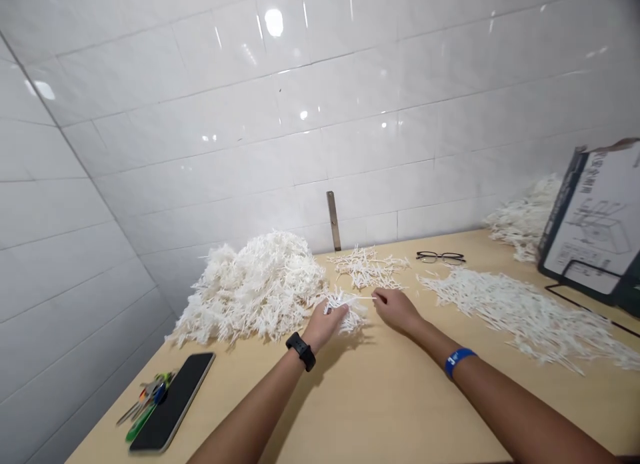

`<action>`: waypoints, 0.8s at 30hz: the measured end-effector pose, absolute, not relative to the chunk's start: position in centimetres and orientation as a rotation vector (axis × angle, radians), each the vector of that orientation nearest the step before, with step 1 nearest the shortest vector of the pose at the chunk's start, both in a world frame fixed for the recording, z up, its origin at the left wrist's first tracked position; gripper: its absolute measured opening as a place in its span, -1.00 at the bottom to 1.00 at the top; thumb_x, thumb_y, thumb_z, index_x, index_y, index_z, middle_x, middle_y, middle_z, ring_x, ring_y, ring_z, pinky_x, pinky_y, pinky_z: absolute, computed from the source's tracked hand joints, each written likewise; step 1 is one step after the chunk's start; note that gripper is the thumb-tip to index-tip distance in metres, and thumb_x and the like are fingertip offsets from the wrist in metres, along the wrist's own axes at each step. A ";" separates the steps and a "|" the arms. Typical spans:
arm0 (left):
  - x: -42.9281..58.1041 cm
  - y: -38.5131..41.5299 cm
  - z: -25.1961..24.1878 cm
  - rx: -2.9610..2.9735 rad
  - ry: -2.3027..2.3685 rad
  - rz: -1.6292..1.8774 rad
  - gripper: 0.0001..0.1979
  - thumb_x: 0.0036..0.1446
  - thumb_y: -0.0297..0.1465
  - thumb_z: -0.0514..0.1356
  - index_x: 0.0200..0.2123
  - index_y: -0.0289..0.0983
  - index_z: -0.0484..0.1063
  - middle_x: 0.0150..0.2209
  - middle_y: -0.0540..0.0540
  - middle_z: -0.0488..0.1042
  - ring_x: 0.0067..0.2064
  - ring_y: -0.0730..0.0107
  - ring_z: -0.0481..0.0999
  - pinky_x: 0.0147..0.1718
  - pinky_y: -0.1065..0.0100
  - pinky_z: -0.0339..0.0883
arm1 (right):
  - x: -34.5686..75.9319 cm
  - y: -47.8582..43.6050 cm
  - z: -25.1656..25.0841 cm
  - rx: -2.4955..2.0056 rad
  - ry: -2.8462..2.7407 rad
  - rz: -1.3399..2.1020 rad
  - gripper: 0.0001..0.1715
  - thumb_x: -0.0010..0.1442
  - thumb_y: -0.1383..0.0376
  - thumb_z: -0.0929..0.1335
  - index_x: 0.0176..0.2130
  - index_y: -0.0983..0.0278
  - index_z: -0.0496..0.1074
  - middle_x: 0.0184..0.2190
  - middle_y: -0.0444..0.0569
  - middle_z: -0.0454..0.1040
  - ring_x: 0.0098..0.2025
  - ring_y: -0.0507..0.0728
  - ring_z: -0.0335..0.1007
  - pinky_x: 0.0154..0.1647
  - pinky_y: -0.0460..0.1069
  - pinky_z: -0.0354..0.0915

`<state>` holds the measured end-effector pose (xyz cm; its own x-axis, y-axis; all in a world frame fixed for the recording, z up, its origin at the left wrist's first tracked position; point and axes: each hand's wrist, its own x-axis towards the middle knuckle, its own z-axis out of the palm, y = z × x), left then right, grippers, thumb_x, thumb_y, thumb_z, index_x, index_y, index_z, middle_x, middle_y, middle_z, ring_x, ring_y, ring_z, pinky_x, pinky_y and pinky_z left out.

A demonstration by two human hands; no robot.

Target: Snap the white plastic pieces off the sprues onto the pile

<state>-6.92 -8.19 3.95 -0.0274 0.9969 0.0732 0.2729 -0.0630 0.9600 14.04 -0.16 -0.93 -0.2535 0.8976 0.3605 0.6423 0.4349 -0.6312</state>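
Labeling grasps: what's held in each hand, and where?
The right hand seems to pinch one white stick by its end; the left hand is on a small clump of sticks, hold unclear.

Perhaps "3" on blue wristband (457,362), box text (595,217) — blurred

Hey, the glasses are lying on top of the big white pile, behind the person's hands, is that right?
No: the glasses lie directly on the wooden tabletop, to the right of the big white pile, not on it, as the head view shows. They are behind the person's left hand and right hand, as you said.
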 end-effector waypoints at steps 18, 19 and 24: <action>-5.6 -0.3 -0.4 1.652 1.375 1.107 -0.49 0.10 -0.18 0.19 0.11 -0.19 0.27 0.01 -0.15 0.43 -0.02 0.22 0.43 -0.03 0.22 0.29 | 14.5 1.1 -1.5 -1.018 -1.739 1.049 -0.61 0.29 0.11 0.20 -0.48 0.26 0.30 -0.61 -0.16 0.28 -0.51 0.04 0.20 -0.38 -0.04 0.17; -5.6 -0.6 -0.3 1.680 1.380 1.108 -0.46 0.10 -0.18 0.19 0.13 -0.18 0.24 0.04 -0.16 0.41 0.00 0.21 0.42 -0.01 0.22 0.28 | 14.3 1.1 -1.5 -1.014 -1.731 1.091 -0.65 0.27 0.11 0.22 -0.42 0.27 0.33 -0.58 -0.17 0.29 -0.50 0.04 0.21 -0.40 -0.04 0.16; -5.5 -1.6 -0.2 1.885 1.320 1.116 -0.44 0.14 -0.28 0.17 0.21 -0.15 0.16 0.05 -0.13 0.42 0.03 0.22 0.42 0.03 0.21 0.26 | 13.9 0.7 -1.5 -1.017 -1.787 1.178 -0.75 0.23 0.14 0.28 -0.37 0.27 0.32 -0.55 -0.19 0.26 -0.48 0.03 0.19 -0.43 -0.06 0.14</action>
<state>-5.48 -1.60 -0.17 0.1621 0.9383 0.3056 0.4575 -0.3459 0.8192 13.89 0.70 -1.52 -0.4009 0.9021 0.1599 0.2087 0.2599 -0.9428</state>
